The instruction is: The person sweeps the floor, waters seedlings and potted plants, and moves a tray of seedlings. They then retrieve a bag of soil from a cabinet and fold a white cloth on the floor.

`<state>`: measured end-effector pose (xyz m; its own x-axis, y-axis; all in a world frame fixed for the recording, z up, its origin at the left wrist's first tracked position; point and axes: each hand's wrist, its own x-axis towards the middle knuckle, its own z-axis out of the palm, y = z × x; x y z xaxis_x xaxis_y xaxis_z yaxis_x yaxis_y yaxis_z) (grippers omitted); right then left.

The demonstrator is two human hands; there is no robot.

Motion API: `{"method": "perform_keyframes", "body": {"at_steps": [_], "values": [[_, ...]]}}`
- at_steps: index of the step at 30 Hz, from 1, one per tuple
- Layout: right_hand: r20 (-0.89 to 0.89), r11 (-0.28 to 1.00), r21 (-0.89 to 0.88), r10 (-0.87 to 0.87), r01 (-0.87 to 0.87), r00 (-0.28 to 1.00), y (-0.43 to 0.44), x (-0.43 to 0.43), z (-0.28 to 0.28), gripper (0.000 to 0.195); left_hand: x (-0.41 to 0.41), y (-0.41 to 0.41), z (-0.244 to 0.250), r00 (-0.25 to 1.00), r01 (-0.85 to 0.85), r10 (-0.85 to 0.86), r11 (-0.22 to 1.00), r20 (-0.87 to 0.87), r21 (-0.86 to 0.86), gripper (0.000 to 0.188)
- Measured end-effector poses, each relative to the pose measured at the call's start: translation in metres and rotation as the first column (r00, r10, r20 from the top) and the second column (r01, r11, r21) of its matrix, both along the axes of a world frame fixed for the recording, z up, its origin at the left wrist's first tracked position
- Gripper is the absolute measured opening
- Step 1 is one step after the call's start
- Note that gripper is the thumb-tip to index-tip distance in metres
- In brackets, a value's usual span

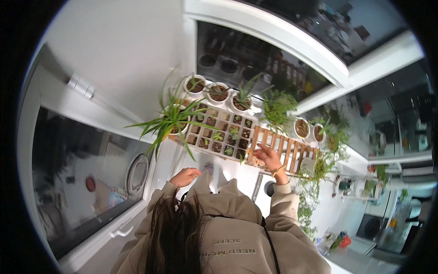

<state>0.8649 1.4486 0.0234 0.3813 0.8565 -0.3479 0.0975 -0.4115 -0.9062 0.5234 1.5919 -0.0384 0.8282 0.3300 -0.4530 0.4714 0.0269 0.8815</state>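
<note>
My right hand (pixel 268 157) is over the left end of a slatted wooden stand (pixel 282 142), fingers apart, with nothing visible in it. A yellow band circles that wrist. Just left of its fingertips lies a seedling tray (pixel 223 126) with square cells; some hold dark soil and small green seedlings (pixel 218 136), others look pale or bare. My left hand (pixel 184 177) hangs in front of my body, short of the tray, with its fingers partly hidden. Beside the tray's left end, a spider plant (pixel 174 118) spreads long leaves over the cells and the near edge.
White pots (pixel 218 93) of soil and plants line the window behind the tray. A bushy green plant (pixel 279 106) and more pots (pixel 301 127) stand behind the wooden stand. Trailing foliage (pixel 309 191) hangs at right. A glazed door with a handle (pixel 121 233) is at left.
</note>
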Motion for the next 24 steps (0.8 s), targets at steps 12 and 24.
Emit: {"method": "perform_keyframes", "body": {"at_steps": [12,24], "values": [[0.311,0.867,-0.141,-0.419,0.478,0.853,-0.187,-0.088,-0.014,0.051,0.167,-0.100,0.019,0.909,0.412,-0.402,0.907,0.108,-0.087,0.023],[0.283,0.530,0.153,-0.832,0.834,0.477,-0.347,-0.071,0.001,0.031,0.265,-0.273,0.043,0.844,0.530,-0.460,0.797,0.276,-0.291,0.027]]}}
